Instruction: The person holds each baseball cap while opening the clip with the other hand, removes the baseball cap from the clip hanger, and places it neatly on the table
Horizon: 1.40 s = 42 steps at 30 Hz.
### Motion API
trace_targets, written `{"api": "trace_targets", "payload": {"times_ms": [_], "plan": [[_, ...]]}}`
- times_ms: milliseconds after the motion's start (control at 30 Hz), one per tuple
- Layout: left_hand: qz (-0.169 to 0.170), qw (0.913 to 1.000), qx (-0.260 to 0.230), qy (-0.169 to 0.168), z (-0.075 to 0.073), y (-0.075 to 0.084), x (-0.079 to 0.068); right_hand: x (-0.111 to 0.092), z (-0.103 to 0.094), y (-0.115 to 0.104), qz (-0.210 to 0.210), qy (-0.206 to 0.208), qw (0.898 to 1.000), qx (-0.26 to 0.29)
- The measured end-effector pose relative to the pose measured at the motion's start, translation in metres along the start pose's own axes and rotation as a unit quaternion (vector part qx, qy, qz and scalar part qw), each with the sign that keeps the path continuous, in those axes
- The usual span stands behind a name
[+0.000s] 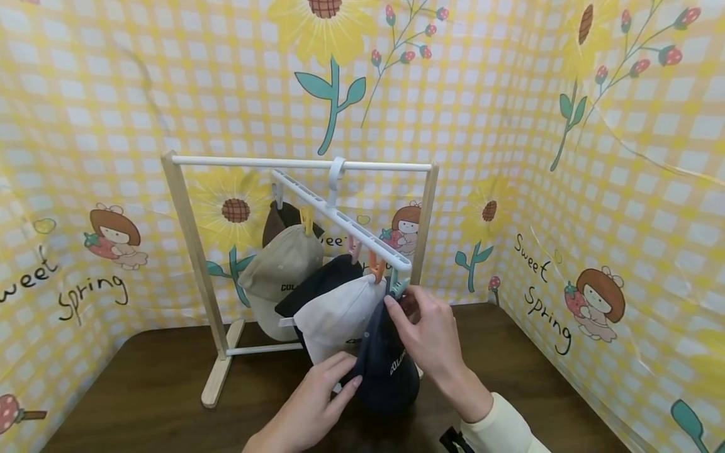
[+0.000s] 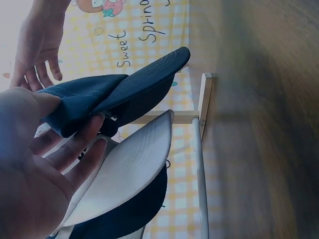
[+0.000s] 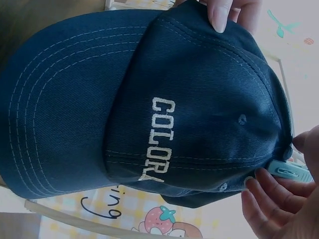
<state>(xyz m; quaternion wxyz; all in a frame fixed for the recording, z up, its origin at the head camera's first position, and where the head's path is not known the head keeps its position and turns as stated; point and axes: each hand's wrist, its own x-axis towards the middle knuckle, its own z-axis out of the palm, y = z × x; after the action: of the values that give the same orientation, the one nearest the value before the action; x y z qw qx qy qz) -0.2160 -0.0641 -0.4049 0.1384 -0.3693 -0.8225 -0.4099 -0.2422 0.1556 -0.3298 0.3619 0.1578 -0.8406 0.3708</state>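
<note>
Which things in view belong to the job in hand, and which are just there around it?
Part of the job, it seems:
left hand
right hand
navy cap
green clip
hanger
rack
hanging white cap, beige cap, black cap, brown cap

Just surroundings:
table underneath
printed cloth behind

5 caps (image 1: 340, 318), front to back, beneath a hanger (image 1: 362, 231) on a rack (image 1: 199, 264) upon a table (image 1: 141, 390)
</note>
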Motion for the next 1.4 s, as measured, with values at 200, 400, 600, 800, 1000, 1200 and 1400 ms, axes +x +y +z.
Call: {"api": "trace_targets", "payload": {"times_ms": [200,400,600,800,1000,1200,1400], "plan": [[0.011,0.9999,0.000,0.006,-0.002,0.004,0.003,0.004,-0.001,-0.001,-0.004,0.000,1.000,0.023],[0.010,0.9999,-0.007,-0.003,-0.001,0.005,0.004,0.005,-0.002,0.000,0.000,-0.003,0.999,0.045],[0.007,0.9999,-0.004,-0.006,0.000,0.004,0.003,0.005,-0.001,0.000,0.008,-0.004,0.999,0.054],[0.016,0.9999,0.002,-0.004,0.002,0.004,0.003,0.006,0.000,-0.003,0.010,0.009,0.999,0.044],[0.018,0.9998,0.000,-0.003,0.001,0.004,0.005,0.011,0.000,-0.005,0.003,0.026,0.999,0.025],[0.012,0.9999,-0.006,-0.010,0.002,0.004,0.003,0.012,0.001,-0.006,0.013,0.027,0.999,0.017],[0.001,0.9997,-0.016,-0.021,0.002,0.004,0.002,0.011,0.003,-0.005,0.020,0.030,0.999,0.016]]}}
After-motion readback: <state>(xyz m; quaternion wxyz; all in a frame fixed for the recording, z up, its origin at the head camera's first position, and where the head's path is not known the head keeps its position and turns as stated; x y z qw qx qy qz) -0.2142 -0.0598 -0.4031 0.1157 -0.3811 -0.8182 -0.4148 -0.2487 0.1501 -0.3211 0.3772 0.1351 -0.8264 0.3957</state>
